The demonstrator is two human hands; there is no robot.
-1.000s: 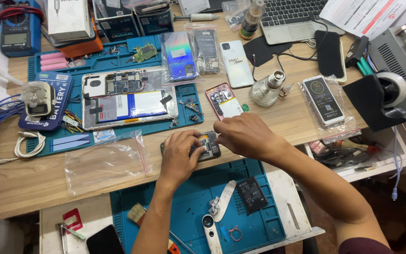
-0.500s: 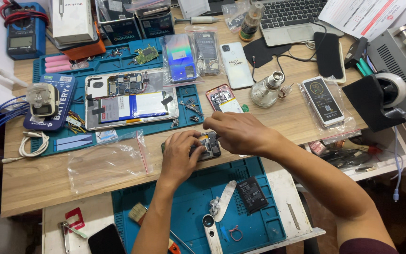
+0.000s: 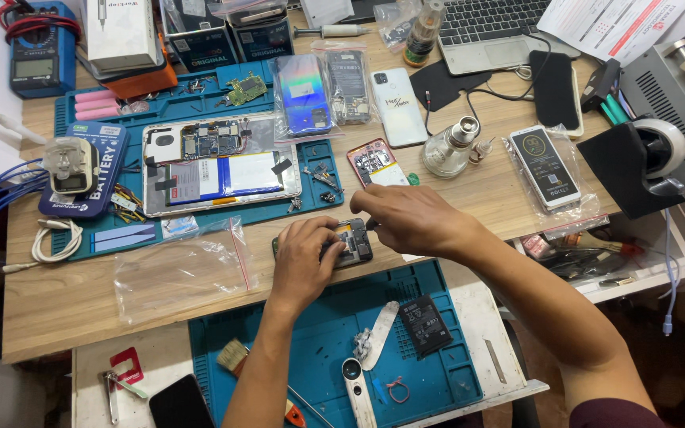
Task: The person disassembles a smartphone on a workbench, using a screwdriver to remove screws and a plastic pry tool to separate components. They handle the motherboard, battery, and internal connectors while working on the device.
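A small opened phone (image 3: 352,240) lies on the wooden table (image 3: 81,301) near its front edge, circuit side up. My left hand (image 3: 304,260) rests on it and grips its left part with the fingers curled. My right hand (image 3: 410,219) hovers over its right end, fingers pinched together at the phone's upper right corner; whether they hold a small tool or part I cannot tell.
An opened tablet (image 3: 220,162) lies on a blue mat (image 3: 89,242) at left, beside an empty plastic bag (image 3: 180,273). A second blue mat (image 3: 319,349) with a black battery (image 3: 424,323), brush and tweezers sits below. Phones, a glass burner (image 3: 451,147), a laptop and a tape dispenser (image 3: 656,154) crowd the back and right.
Both hands stay on the small phone; the right hand's fingers have shifted slightly at its right end. The camera view has drifted a little.
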